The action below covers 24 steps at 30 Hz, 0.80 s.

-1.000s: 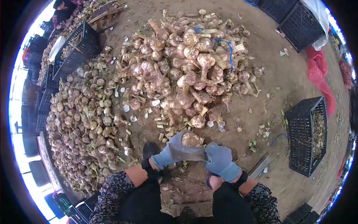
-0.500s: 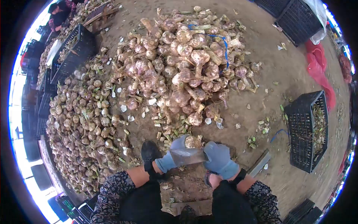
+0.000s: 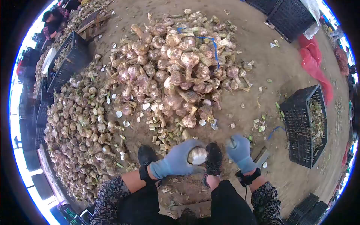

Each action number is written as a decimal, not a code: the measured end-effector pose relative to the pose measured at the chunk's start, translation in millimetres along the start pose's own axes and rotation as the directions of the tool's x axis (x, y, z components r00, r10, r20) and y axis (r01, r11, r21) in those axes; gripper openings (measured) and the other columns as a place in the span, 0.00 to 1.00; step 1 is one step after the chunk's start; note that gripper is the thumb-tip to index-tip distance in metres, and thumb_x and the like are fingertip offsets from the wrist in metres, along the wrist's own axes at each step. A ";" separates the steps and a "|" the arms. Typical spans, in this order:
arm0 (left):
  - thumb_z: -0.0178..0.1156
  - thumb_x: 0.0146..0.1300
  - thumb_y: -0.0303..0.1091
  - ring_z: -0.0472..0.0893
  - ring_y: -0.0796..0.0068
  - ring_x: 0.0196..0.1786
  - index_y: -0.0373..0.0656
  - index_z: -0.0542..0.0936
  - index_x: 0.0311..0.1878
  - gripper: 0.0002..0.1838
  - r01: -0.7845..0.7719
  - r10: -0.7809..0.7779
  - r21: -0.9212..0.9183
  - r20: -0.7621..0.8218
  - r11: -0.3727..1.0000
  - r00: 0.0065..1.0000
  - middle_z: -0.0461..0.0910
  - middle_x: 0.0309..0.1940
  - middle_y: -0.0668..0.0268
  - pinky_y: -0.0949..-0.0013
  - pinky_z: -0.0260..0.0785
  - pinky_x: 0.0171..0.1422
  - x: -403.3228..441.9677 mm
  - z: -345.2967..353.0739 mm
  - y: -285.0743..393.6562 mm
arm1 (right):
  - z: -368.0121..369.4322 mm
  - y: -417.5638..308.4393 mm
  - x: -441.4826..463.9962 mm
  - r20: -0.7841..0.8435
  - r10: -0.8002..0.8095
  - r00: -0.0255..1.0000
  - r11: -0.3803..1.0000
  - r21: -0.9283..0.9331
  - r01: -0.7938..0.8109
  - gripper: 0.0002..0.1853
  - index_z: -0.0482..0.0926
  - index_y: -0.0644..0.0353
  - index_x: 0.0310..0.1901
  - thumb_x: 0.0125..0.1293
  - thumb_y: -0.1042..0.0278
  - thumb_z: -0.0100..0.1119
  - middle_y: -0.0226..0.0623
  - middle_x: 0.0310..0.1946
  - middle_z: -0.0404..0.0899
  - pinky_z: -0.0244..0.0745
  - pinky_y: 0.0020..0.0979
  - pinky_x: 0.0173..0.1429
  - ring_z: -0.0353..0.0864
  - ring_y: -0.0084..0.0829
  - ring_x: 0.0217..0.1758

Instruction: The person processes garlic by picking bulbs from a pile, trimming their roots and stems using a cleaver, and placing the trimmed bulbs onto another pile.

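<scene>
My gloved left hand (image 3: 181, 158) is wrapped around a pale garlic bulb (image 3: 197, 155), above the ground between my shoes. To its right, apart from it, my gloved right hand (image 3: 240, 152) is closed; what it grips cannot be made out, and no broad blade shows. Beyond both hands lies a large heap of garlic with stems (image 3: 172, 71), with a blue string (image 3: 215, 48) across it. On the left spreads a pile of bulbs with short-cut stems (image 3: 84, 131). Cut stem pieces (image 3: 161, 138) lie just beyond my left hand.
A black crate (image 3: 302, 125) holding scraps stands at the right, near red netting (image 3: 313, 63). More black crates stand at the upper right (image 3: 290, 20) and upper left (image 3: 69, 60). A grey strip (image 3: 262, 156) lies beside my right hand. Another person (image 3: 54, 22) is at the far upper left.
My hands have moved apart, the right one going right and slightly up. The broad blade seen between them no longer shows. The bulb is turned to a paler face. The camera view has shifted.
</scene>
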State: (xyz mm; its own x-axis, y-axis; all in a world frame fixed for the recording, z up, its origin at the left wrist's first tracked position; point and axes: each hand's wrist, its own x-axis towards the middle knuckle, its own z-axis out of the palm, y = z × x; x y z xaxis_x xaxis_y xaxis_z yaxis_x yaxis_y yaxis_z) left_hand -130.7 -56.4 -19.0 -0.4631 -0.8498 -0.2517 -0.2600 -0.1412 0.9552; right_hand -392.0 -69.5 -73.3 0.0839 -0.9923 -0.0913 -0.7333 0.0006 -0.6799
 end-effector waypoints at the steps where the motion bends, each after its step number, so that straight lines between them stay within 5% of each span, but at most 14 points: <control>1: 0.73 0.45 0.44 0.80 0.59 0.45 0.44 0.76 0.48 0.27 -0.103 0.095 0.313 0.043 0.944 0.995 0.78 0.45 0.59 0.63 0.73 0.49 1.3 -0.1 -3.7 | 1.4 -17.3 0.0 0.055 -0.094 0.994 0.995 0.020 0.093 0.12 0.78 0.55 0.33 0.45 0.62 0.62 0.42 0.29 0.78 0.73 0.42 0.35 0.78 0.49 0.34; 4: 0.65 0.51 0.45 0.79 0.52 0.32 0.49 0.76 0.48 0.22 -0.209 0.125 0.593 0.180 0.777 0.976 0.78 0.43 0.59 0.55 0.73 0.35 -5.5 6.0 -23.3 | 7.7 -44.3 5.9 0.380 -0.200 0.903 0.968 -0.068 0.243 0.13 0.79 0.54 0.35 0.46 0.61 0.60 0.42 0.30 0.78 0.73 0.43 0.36 0.78 0.49 0.34; 6: 0.63 0.53 0.45 0.79 0.53 0.29 0.50 0.76 0.48 0.20 -0.309 0.157 0.700 0.275 0.644 0.949 0.78 0.43 0.59 0.55 0.72 0.31 -8.0 12.0 -31.3 | 14.4 -52.9 8.1 0.407 -0.222 0.886 0.965 -0.038 0.259 0.13 0.78 0.54 0.35 0.46 0.60 0.59 0.42 0.30 0.78 0.74 0.43 0.37 0.78 0.50 0.35; 8: 0.60 0.55 0.44 0.78 0.57 0.29 0.50 0.76 0.45 0.16 -0.034 -0.224 0.754 0.238 0.656 0.945 0.78 0.39 0.61 0.56 0.71 0.27 -6.6 19.6 -31.7 | 16.2 -54.5 9.4 0.433 -0.242 0.868 0.963 -0.004 0.270 0.13 0.78 0.54 0.34 0.47 0.60 0.59 0.43 0.30 0.78 0.74 0.44 0.38 0.78 0.50 0.36; 9: 0.60 0.55 0.44 0.78 0.57 0.29 0.50 0.76 0.45 0.16 -0.032 -0.226 0.754 0.237 0.656 0.945 0.78 0.39 0.61 0.56 0.71 0.27 -7.5 17.3 -33.0 | 14.6 -52.3 10.5 0.449 -0.250 0.858 0.959 -0.004 0.282 0.12 0.78 0.55 0.34 0.47 0.60 0.58 0.43 0.30 0.78 0.75 0.44 0.38 0.79 0.50 0.36; 11: 0.57 0.57 0.40 0.79 0.57 0.40 0.52 0.76 0.40 0.09 -0.420 0.142 0.767 0.404 0.485 0.903 0.77 0.40 0.61 0.56 0.74 0.37 -13.0 7.8 -35.8 | 11.3 -40.4 15.3 0.464 -0.259 0.847 0.957 0.002 0.291 0.12 0.79 0.55 0.33 0.48 0.60 0.57 0.43 0.30 0.79 0.75 0.44 0.39 0.79 0.50 0.36; 13: 0.57 0.55 0.40 0.78 0.58 0.41 0.51 0.77 0.39 0.09 -0.432 0.182 0.792 0.393 0.431 0.901 0.77 0.40 0.61 0.56 0.74 0.39 -30.1 -3.1 -56.0 | 10.3 -6.5 26.0 0.676 0.164 0.718 0.840 -0.478 0.258 0.10 0.78 0.57 0.29 0.49 0.60 0.56 0.44 0.28 0.80 0.75 0.43 0.40 0.81 0.48 0.36; 16: 0.60 0.48 0.34 0.78 0.61 0.43 0.43 0.77 0.36 0.11 -0.044 0.262 0.979 -0.010 0.200 0.965 0.75 0.36 0.65 0.58 0.72 0.46 -79.1 -73.9 -23.6 | -5.3 48.4 3.6 0.491 0.033 0.870 0.874 -0.437 0.213 0.09 0.78 0.59 0.26 0.50 0.62 0.58 0.46 0.26 0.80 0.75 0.43 0.39 0.82 0.48 0.35; 17: 0.62 0.44 0.35 0.79 0.63 0.43 0.44 0.80 0.41 0.17 0.183 -0.285 0.978 -0.149 0.098 0.947 0.77 0.38 0.66 0.59 0.71 0.48 -80.6 -108.5 7.4 | -15.8 52.2 -2.8 0.286 -0.007 0.958 0.960 -0.267 0.087 0.08 0.77 0.60 0.25 0.49 0.64 0.59 0.46 0.25 0.79 0.75 0.41 0.36 0.81 0.47 0.33; 18: 0.62 0.45 0.35 0.81 0.64 0.40 0.44 0.81 0.44 0.20 0.430 -0.406 0.897 -0.358 0.099 0.840 0.79 0.36 0.66 0.58 0.72 0.47 -108.2 -143.9 -0.7 | -23.5 56.4 -4.4 0.059 -0.004 0.998 0.998 -0.063 0.008 0.07 0.75 0.61 0.24 0.48 0.66 0.60 0.47 0.24 0.79 0.74 0.40 0.34 0.81 0.47 0.30; 19: 0.61 0.48 0.37 0.82 0.63 0.35 0.50 0.81 0.45 0.18 0.273 -0.456 0.961 -0.266 -0.052 0.849 0.78 0.29 0.65 0.58 0.73 0.42 -137.2 -169.3 -5.6 | -26.0 61.6 -2.6 0.053 -0.009 0.999 0.998 -0.058 0.012 0.07 0.75 0.61 0.24 0.48 0.66 0.60 0.47 0.24 0.79 0.74 0.40 0.34 0.81 0.47 0.30; 20: 0.60 0.52 0.38 0.82 0.61 0.35 0.56 0.81 0.48 0.17 0.288 -0.768 0.916 -0.393 -0.280 0.506 0.78 0.27 0.66 0.56 0.74 0.42 -156.1 -198.4 -33.3 | -25.5 66.3 0.2 0.073 0.108 0.991 0.994 0.008 -0.109 0.07 0.75 0.61 0.24 0.47 0.68 0.61 0.46 0.22 0.77 0.73 0.37 0.32 0.79 0.43 0.26; 23: 0.60 0.52 0.37 0.82 0.59 0.35 0.57 0.80 0.47 0.16 0.375 -0.678 0.927 -0.288 -0.019 0.677 0.80 0.28 0.68 0.57 0.75 0.42 -109.0 -178.2 1.3 | -6.5 73.2 3.7 0.111 0.252 0.961 0.932 0.238 -0.272 0.09 0.74 0.62 0.24 0.46 0.68 0.63 0.39 0.16 0.72 0.67 0.32 0.26 0.71 0.29 0.19; 24: 0.57 0.49 0.34 0.82 0.58 0.34 0.49 0.78 0.47 0.18 0.222 -0.301 0.946 -0.146 0.236 0.942 0.79 0.30 0.66 0.57 0.75 0.34 -94.4 -163.0 -9.5 | -4.6 57.5 6.3 0.083 0.190 0.978 0.949 0.238 -0.204 0.09 0.74 0.62 0.25 0.46 0.68 0.63 0.38 0.16 0.71 0.67 0.31 0.26 0.70 0.26 0.19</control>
State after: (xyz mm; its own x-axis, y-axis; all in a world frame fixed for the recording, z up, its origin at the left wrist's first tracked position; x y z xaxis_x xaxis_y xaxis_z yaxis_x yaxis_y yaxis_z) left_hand 53.6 -57.6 21.1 -0.2343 -0.8324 -0.5023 -0.9658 0.2584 0.0223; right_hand -436.8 -76.2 -109.6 -0.0009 -0.9603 -0.2790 -0.5525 0.2331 -0.8003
